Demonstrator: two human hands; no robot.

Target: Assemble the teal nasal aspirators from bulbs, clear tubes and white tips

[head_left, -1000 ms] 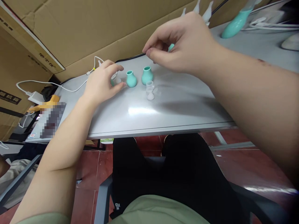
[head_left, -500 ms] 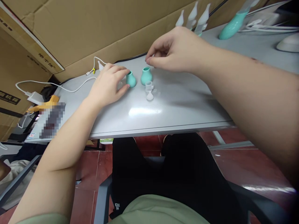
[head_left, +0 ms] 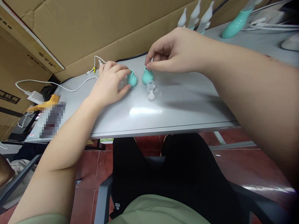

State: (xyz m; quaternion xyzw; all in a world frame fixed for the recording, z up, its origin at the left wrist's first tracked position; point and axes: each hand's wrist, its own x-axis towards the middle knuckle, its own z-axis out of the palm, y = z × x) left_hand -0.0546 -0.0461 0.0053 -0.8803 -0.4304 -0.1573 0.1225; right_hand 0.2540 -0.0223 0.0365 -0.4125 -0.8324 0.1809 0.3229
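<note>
Two teal bulbs of nasal aspirators stand upright on the grey table. My left hand (head_left: 111, 80) has its index finger and thumb curved against the left side of one teal bulb (head_left: 132, 80). A clear piece shows partly between those fingers. Over the other teal bulb (head_left: 147, 77) is my right hand (head_left: 171, 49), palm down, thumb and index fingertips pinched at its neck and covering its mouth. In front of that bulb lie a clear cup-shaped part (head_left: 150, 85) and a white cone-shaped tip (head_left: 151, 95).
Several assembled aspirators (head_left: 205, 21) with pale nozzles stand at the back, and another teal one (head_left: 237, 25) lies back right. A white cable (head_left: 77, 88), a charger (head_left: 35, 97) and a yellow-orange object (head_left: 52, 101) are on the left. Cardboard (head_left: 93, 28) lines the back.
My right hand has come down a little, so its fingertips now reach the right bulb's neck. My left hand stays at the left bulb. The view has shifted slightly.
</note>
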